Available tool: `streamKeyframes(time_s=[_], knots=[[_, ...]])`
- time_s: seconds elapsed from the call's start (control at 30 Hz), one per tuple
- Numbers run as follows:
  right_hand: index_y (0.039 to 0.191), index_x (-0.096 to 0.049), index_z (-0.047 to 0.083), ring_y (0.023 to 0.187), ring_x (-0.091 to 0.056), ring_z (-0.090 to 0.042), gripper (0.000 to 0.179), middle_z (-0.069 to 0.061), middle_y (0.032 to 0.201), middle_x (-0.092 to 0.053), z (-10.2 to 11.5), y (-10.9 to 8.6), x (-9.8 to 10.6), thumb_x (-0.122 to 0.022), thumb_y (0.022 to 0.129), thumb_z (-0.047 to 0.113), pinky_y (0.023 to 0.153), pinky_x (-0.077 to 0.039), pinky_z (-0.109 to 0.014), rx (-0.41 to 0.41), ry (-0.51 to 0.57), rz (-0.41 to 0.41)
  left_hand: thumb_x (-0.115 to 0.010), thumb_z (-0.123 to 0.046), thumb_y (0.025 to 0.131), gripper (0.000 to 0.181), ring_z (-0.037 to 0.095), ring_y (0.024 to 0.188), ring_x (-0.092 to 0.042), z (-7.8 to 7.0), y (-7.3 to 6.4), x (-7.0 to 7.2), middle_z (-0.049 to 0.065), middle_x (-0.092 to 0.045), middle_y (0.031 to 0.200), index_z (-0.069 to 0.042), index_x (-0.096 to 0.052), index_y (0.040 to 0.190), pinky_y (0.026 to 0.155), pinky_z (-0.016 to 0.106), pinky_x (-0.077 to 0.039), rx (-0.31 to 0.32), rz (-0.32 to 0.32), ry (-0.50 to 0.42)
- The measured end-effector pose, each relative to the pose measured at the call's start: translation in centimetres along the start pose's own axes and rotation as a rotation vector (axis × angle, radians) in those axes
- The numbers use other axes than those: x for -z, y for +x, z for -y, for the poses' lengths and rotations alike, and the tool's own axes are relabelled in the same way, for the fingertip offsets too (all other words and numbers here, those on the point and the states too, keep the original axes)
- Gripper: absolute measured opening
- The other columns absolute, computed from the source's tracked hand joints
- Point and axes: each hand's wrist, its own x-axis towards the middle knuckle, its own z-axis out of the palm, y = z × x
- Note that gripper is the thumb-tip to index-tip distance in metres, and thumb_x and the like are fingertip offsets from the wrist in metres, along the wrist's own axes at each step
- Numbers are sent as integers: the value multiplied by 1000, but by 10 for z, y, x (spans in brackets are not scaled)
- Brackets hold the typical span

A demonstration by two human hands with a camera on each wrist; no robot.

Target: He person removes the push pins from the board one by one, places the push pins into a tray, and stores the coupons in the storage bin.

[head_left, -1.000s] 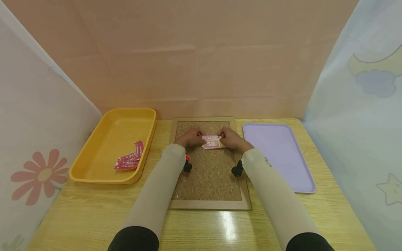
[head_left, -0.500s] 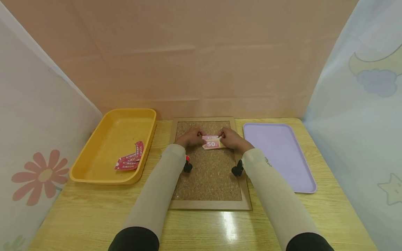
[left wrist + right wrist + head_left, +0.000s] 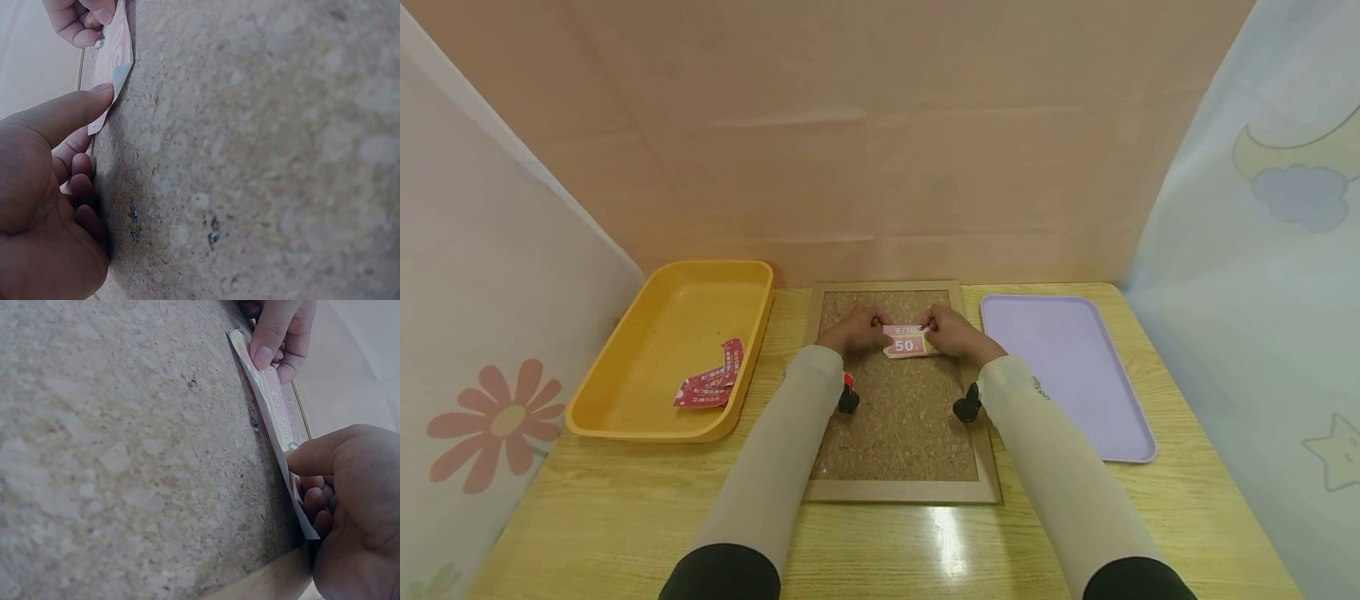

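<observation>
A pink coupon (image 3: 904,345) printed with "50" is over the upper part of a wood-framed cork board (image 3: 902,425). My left hand (image 3: 857,327) pinches its left end, thumb on the printed face. The left wrist view shows the coupon (image 3: 112,62) bent up at an edge beside the left thumb. At the other end my right hand (image 3: 953,332) holds it, thumb (image 3: 312,455) on top and fingers curled behind. A small shiny piece (image 3: 292,445), too small to identify, sits by the right thumb at the coupon's top edge.
On the left, a yellow tray (image 3: 662,333) holds several red coupons (image 3: 703,389). A flat purple tray (image 3: 1060,358) lies right of the board. Fabric walls enclose the wooden table (image 3: 880,550) at the back and sides.
</observation>
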Motion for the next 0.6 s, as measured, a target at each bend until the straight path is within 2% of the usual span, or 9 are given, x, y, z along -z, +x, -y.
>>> streamKeyframes(time_s=[0.33, 0.6], knots=[[114, -56, -3, 93, -49, -27, 22, -15, 102, -53, 0, 3, -1, -52, 93, 6, 85, -42, -42, 25, 0, -49, -73, -28, 88, 37, 25, 110, -44, 1, 1, 2, 6, -44, 121, -14, -58, 119, 95, 45, -38, -1, -3, -5], [113, -56, -2, 94, -50, -27, 20, -16, 105, -55, 0, 2, -2, -48, 98, 8, 85, -42, -43, 5, 16, -41, -68, -28, 91, 33, 24, 111, -43, 2, 2, 1, 7, -45, 122, -13, -59, 119, 95, 44, -38, -12, -2, 17]])
